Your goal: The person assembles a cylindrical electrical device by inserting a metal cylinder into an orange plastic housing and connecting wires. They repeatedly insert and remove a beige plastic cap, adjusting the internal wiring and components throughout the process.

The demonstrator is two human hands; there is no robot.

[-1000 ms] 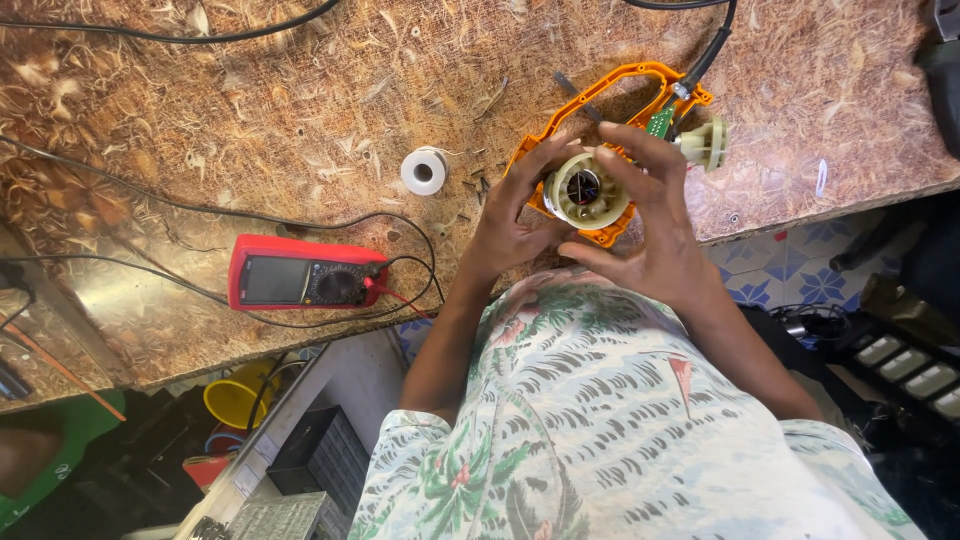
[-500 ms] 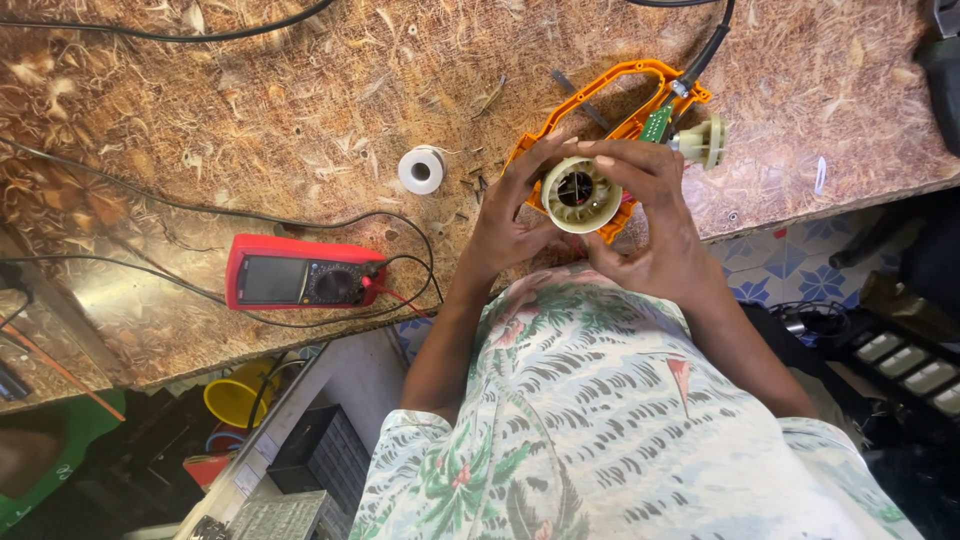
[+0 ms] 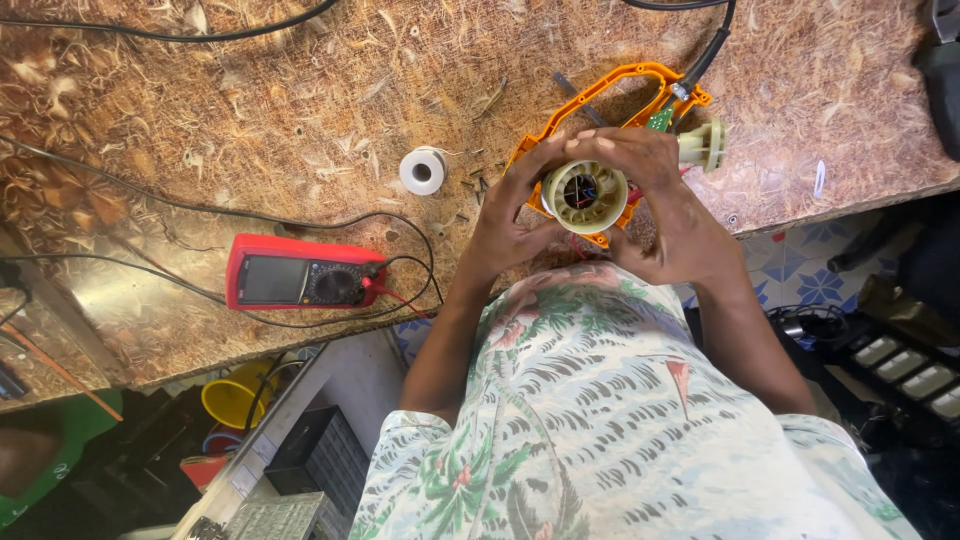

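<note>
Both hands hold a round cream-coloured motor part (image 3: 585, 196) with coloured wires inside its hollow middle, above the workbench edge. My left hand (image 3: 510, 215) grips its left side and my right hand (image 3: 655, 190) wraps over its top and right side. Under the hands lies an orange plastic tool housing (image 3: 610, 85) with a black cable (image 3: 705, 55) running out of it. A second cream ribbed part (image 3: 703, 145) sits just right of my right hand.
A red multimeter (image 3: 300, 282) with black and red leads lies on the chipboard bench (image 3: 250, 120) at the left. A small white roll of tape (image 3: 423, 170) stands near the middle. Below the bench are a yellow tub (image 3: 232, 398) and boxes; dark equipment sits at right.
The cream motor part has been lifted slightly and turned in both hands, so its open end faces the camera more squarely. The fingers have shifted around it.
</note>
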